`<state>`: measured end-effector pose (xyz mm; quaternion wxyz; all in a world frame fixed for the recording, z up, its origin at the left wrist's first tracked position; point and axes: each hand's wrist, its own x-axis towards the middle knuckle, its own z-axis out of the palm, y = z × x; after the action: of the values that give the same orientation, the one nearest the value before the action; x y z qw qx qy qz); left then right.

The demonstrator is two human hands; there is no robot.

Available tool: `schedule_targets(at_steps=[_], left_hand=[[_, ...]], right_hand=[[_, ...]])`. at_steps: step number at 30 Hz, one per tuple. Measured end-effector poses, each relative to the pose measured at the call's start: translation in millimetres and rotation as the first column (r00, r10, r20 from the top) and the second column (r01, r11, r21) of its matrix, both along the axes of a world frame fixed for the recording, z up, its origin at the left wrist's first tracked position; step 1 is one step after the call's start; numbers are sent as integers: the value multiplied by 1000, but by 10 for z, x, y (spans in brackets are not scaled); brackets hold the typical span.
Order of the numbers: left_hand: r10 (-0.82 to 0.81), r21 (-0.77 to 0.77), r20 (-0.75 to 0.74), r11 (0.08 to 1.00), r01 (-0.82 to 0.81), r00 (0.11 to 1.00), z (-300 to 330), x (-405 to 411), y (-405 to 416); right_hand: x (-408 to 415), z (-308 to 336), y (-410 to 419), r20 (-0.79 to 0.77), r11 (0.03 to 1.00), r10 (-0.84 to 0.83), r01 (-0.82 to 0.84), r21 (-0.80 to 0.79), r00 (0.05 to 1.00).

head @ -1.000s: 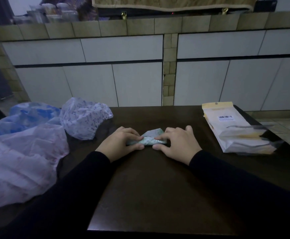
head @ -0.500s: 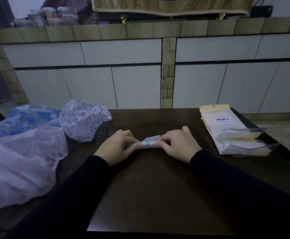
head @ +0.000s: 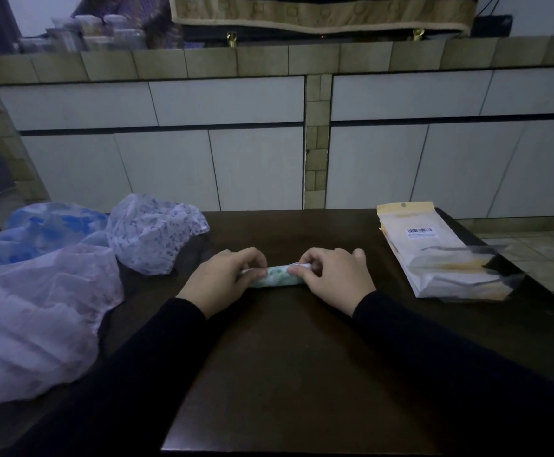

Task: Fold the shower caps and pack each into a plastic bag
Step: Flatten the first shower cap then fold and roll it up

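Rolled tighter now, shower cap [head: 277, 277] lies pinched between left grip [head: 224, 279] and right grip [head: 333, 277].

Rolled shower cap [head: 277, 279] lies on the table [head: 302, 374] centre, your left hand [head: 224, 281] on its left end, right hand [head: 333, 275] on its right. Loose caps [head: 71, 275] piled far left. Stack of plastic bags [head: 433, 252] right, well apart.
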<state>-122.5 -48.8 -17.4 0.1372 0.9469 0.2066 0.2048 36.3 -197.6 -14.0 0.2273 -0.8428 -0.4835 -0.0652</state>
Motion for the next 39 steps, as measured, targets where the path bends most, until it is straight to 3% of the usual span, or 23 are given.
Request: schedule_targets(at_steps=[8,12,16,19,25,28,35,39], left_hand=[[27,-9,38,1000,-26,999,24,34,12],[-10,183,115,983,-11,993,-10,74,9],[-158,326,120,939,112,980,-57,106,-34],[-137,240,121,965,105,983,-105,94,-12],[-24,7,76,1000,24,997,-21,145,-50],[-2,39,70,999,-1,998,-9,142,-75],[-45,113,6,993,44,999,0,73,-78],[-33,156,-67,987,44,997,51,90,-97]], right_hand=[[-26,-47,53,135,999,-51,50,11,990],[33,-54,91,225,997,-71,73,-4,972],[36,-65,113,239,997,-7,-13,80,971],[49,-65,102,252,997,60,-70,31,966],[181,-44,56,59,981,148,-139,-134,987],[188,-18,61,36,980,177,-173,-95,983],[185,53,5,75,953,262,-246,-177,962],[155,76,-17,152,954,268,-240,-180,951]])
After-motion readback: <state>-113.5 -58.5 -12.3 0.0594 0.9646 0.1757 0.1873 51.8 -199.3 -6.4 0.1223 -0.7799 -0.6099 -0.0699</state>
